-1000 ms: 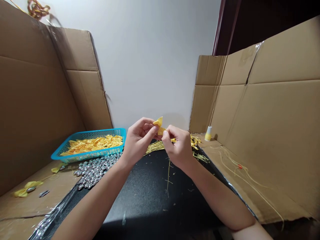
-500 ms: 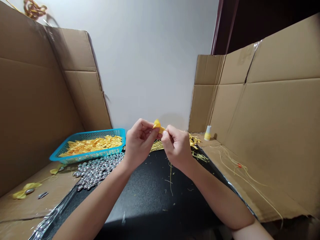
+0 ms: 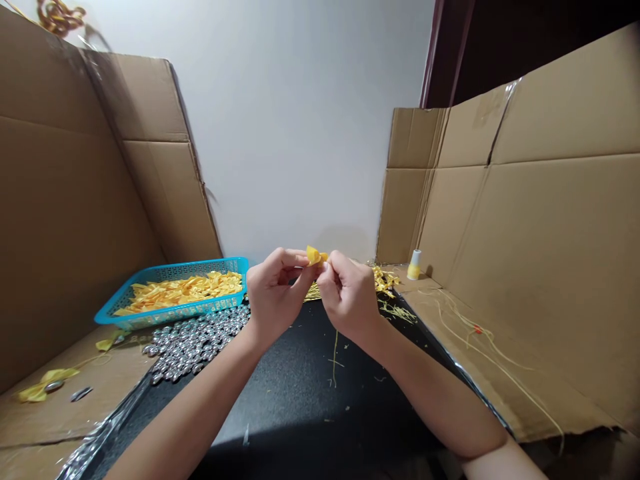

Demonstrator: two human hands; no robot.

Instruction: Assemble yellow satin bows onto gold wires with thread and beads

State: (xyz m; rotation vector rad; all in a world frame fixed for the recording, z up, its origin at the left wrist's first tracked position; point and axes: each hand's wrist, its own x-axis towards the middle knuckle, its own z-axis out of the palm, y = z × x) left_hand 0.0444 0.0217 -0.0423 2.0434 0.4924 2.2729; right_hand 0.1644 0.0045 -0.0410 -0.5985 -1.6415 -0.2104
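Note:
A small yellow ribbon bow is held up between my hands above the black work surface. My left hand pinches it from the left with thumb and fingertips. On its other side my right hand is closed, thumb against curled fingers, gripping the right end of the bow. A thin yellow cord hangs down below my right hand; its upper end is hidden by the hand. Behind both hands lies a bundle of yellow cords, partly covered.
A blue basket holds many yellow ribbon pieces at the left. In front of it are spread shiny silver beads. Loose yellow scraps and a thread spool are at the back right. Cardboard walls stand on both sides.
The bow has turned a little between my fingers, and my right hand's fingers have drawn in closer to it. The view has shifted slightly.

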